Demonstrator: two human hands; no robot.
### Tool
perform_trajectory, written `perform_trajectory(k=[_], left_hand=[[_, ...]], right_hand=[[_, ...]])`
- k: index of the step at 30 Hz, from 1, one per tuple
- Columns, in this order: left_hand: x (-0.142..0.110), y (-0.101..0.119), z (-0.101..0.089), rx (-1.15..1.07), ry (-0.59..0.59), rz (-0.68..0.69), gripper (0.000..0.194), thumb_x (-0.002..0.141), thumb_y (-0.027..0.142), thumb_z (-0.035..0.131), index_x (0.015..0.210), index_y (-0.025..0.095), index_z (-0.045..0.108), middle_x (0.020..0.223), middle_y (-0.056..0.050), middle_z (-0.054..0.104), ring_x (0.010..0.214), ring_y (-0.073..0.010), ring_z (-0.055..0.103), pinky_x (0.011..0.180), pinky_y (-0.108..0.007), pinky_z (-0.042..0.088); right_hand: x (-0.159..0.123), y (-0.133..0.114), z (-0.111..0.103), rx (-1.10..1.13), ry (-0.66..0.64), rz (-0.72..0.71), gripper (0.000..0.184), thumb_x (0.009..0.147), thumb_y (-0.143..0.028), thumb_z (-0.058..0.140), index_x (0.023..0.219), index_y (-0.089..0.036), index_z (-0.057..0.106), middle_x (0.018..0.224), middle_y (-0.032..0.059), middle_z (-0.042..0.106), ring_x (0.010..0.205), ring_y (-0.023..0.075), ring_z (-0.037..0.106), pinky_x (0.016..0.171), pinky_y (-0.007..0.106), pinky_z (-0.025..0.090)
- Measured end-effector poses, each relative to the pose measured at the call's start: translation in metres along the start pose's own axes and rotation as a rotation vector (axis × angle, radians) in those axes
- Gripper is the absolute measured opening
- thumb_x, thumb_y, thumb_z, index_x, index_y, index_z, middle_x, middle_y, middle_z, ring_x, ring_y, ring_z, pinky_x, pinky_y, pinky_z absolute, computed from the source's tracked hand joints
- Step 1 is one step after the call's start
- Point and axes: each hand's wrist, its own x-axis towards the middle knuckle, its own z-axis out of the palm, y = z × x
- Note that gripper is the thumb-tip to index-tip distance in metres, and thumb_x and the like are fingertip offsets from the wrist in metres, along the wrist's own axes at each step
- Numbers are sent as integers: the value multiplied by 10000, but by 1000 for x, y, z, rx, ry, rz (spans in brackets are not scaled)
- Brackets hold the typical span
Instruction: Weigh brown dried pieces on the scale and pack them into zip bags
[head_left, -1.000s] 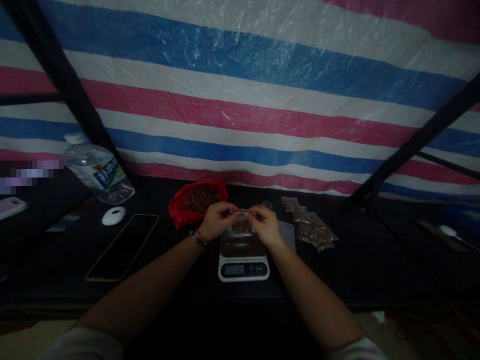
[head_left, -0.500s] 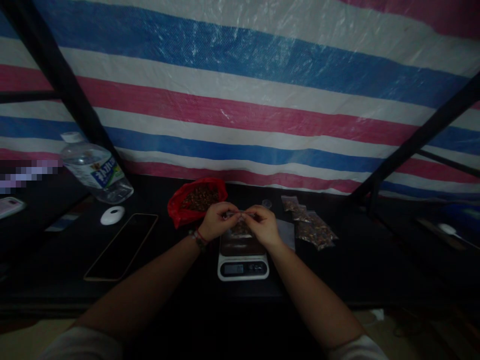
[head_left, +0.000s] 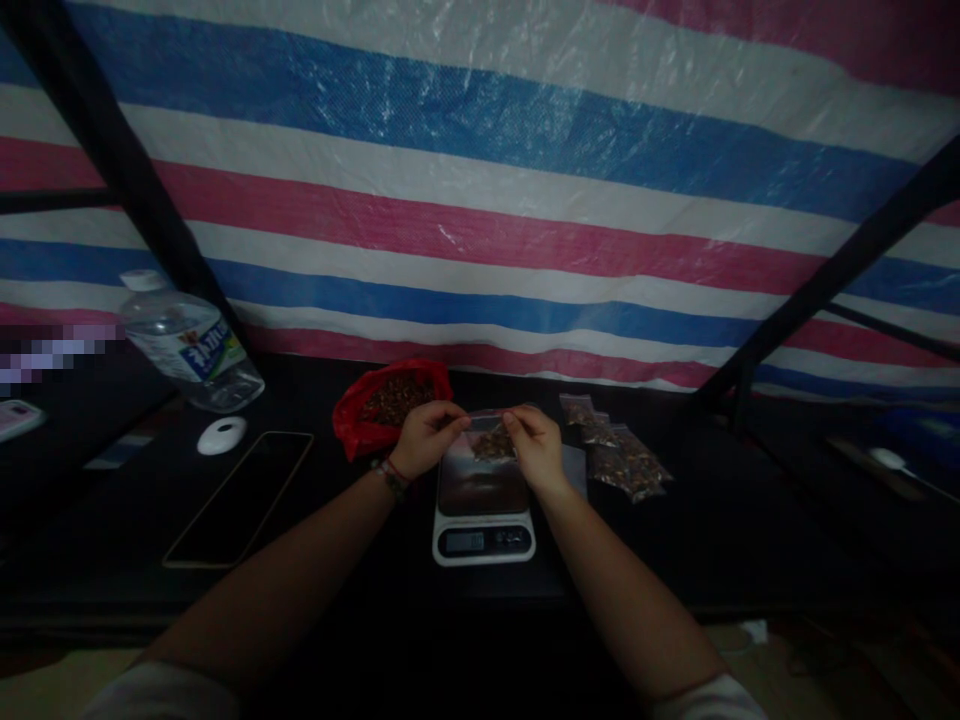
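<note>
Head view: camera on the person's head, above the table's (head_left: 750, 520) near edge, facing forward and down. Frame centre falls beyond the small bag (head_left: 495, 442), low on the striped sheet (head_left: 487, 240) behind the far edge. Near edge low in frame; hands close, forearms closer.

We see dim light, glossy glints on the striped sheet (head_left: 480, 120), and the surface's (head_left: 675, 540) front edge sinking into shadow.

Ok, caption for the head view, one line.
Left hand and right hand hold a small bag over a scale, between a red bag and filled packets.
</note>
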Motion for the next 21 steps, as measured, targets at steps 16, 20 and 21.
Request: perform_trajectory(k=[16, 20, 21], left_hand=[[7, -7, -16, 113, 18, 87, 246, 819, 369, 557, 822, 162, 690, 816, -60, 701, 753, -158, 638, 717, -260, 494], [20, -21, -45, 336, 44, -13, 389, 893, 417, 405, 918, 152, 688, 918, -88, 702, 849, -184, 638, 788, -283, 477], [23, -24, -53, 442, 20, -72, 431, 901, 438, 370, 907, 151, 691, 908, -92, 701, 837, -192, 637, 774, -285, 474]], right_hand=[[3, 15, 5, 111, -160, 133, 203, 743, -338, 655, 873, -184, 677, 827, 44, 699, 762, 182, 648, 705, 303, 518], [28, 19, -35, 190, 223, 144, 320, 728, -398, 654, 952, -172, 628, 900, 48, 697, 784, 183, 650, 708, 297, 519], [34, 24, -48, 191, 301, 161, 362, 736, -422, 638, 992, -169, 610, 895, 51, 694, 755, 180, 649, 678, 295, 520]])
